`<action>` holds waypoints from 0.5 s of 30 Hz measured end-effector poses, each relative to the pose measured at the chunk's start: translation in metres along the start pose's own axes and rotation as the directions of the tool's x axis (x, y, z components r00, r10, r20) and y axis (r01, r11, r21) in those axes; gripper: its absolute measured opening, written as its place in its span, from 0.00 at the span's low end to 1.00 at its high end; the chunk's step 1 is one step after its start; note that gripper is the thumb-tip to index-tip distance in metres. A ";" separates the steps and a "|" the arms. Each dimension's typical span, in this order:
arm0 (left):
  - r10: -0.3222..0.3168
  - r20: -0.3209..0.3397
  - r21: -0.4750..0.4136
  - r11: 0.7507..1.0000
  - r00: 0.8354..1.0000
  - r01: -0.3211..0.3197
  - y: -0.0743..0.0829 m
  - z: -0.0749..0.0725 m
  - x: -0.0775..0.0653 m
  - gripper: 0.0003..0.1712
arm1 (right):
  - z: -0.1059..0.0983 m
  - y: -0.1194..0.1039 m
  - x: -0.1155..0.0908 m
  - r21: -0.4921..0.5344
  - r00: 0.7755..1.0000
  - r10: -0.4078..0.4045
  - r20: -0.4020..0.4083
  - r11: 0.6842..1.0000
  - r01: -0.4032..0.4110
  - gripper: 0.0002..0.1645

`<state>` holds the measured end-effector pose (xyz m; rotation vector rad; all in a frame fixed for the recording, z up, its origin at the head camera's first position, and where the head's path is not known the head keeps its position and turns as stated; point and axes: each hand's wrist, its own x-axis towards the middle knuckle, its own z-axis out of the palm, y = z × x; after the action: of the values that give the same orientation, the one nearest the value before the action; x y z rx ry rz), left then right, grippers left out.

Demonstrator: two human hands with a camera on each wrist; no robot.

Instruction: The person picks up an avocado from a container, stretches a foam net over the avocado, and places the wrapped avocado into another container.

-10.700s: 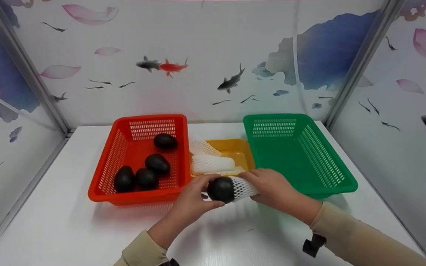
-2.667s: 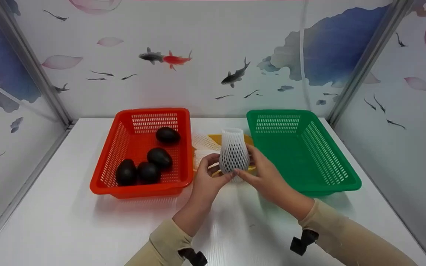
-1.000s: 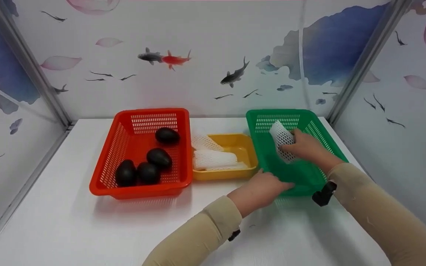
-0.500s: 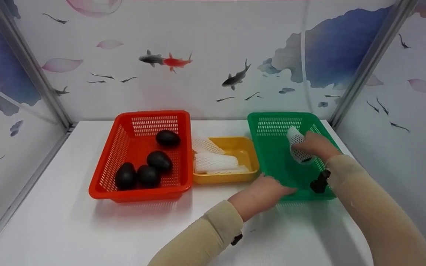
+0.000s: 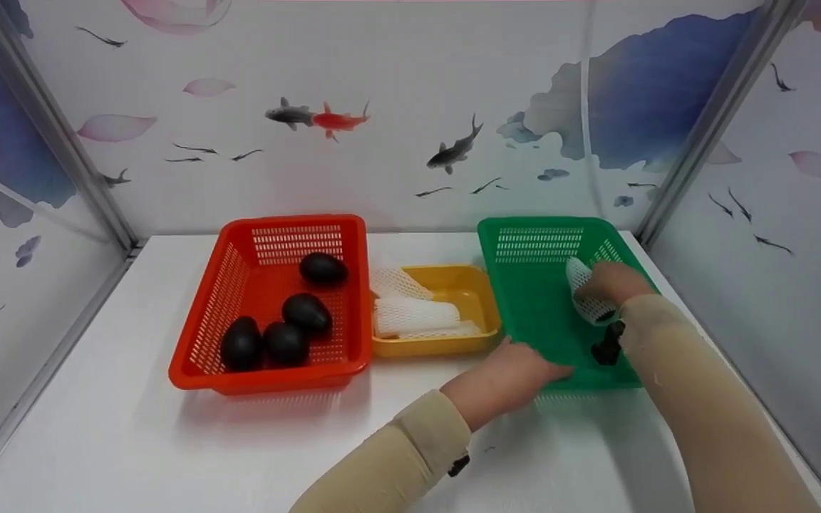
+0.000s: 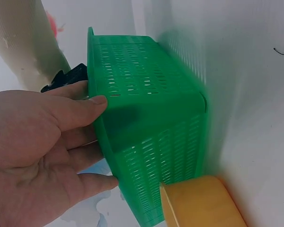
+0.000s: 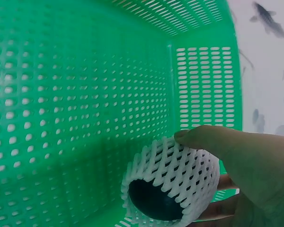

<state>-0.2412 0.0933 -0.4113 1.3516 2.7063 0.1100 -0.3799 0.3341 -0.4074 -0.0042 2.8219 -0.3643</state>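
R hand [image 5: 611, 282] grips the netted blk fruit [image 7: 177, 172], which lies just to its L inside the green basket [image 5: 537, 303], nr the R side, long axis approx. back-to-front; L hand [image 5: 499, 381], farther off, pinches the basket at its front-L corner.

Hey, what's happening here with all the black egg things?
Someone's right hand is holding a dark, rounded thing, maybe a fruit, in a white net sleeve inside the green basket. Their left hand is at that basket's near left corner. Four more dark ones lie in the red basket without sleeves. Other white sleeves lie in the yellow tray between the two baskets.
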 end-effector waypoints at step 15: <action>-0.013 0.015 0.003 1.000 1.000 0.013 -0.001 0.000 0.000 0.32 | -0.001 0.002 -0.004 -0.079 0.999 -0.039 -0.027 0.996 0.037 0.27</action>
<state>-0.2418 0.0930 -0.4115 1.3298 2.7043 0.0941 -0.3769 0.3363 -0.4057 -0.0698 2.8662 -0.2633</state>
